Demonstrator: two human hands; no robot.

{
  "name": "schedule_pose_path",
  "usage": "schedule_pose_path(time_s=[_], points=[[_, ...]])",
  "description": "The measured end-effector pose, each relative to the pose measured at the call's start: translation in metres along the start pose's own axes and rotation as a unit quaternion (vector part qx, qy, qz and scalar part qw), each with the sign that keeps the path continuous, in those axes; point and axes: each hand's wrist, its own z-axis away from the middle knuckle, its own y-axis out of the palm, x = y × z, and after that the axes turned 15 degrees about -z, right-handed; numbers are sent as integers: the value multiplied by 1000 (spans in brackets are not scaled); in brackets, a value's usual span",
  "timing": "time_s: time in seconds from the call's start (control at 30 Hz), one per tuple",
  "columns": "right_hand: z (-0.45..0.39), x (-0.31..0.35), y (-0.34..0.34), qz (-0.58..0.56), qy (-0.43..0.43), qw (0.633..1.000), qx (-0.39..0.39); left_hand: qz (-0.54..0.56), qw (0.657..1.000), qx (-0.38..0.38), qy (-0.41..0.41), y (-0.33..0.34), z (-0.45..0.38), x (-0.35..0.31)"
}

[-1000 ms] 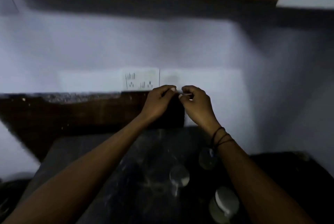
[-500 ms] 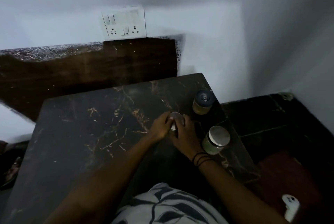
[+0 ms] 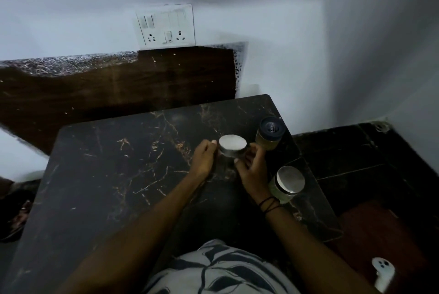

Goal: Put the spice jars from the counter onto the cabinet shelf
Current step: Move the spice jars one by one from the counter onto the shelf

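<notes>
Three spice jars are on the dark marble counter (image 3: 114,175). Both my hands hold the middle jar with the silver lid (image 3: 232,148): my left hand (image 3: 203,158) grips its left side, my right hand (image 3: 252,168) curls round its right side and front. The jar's body is mostly hidden by my fingers. A jar with a dark blue lid (image 3: 270,132) stands just right of it near the counter's far right corner. Another silver-lidded jar (image 3: 288,183) stands by my right wrist at the right edge. The cabinet shelf is out of view.
A white switch and socket plate (image 3: 166,26) is on the wall above a dark wooden panel (image 3: 118,89). The dark floor (image 3: 370,158) lies to the right of the counter, with a white controller (image 3: 383,273) at lower right.
My view dropped from the wall and shelf down to the counter. Both hands came down from in front of the socket plate and closed round the middle silver-lidded jar.
</notes>
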Motion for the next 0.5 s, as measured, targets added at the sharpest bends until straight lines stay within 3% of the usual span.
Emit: schedule_pose_path(time_s=[0.17,0.3,0.5], points=[[-12,19,2,-181,112,977,-23,127,989,71,-22,-8,9,-6],[-12,26,16,-221,185,957,4,169,967,178,-75,-11,20,-15],[-4,18,23,-273,283,919,28,197,959,183,-89,-16,32,-12]])
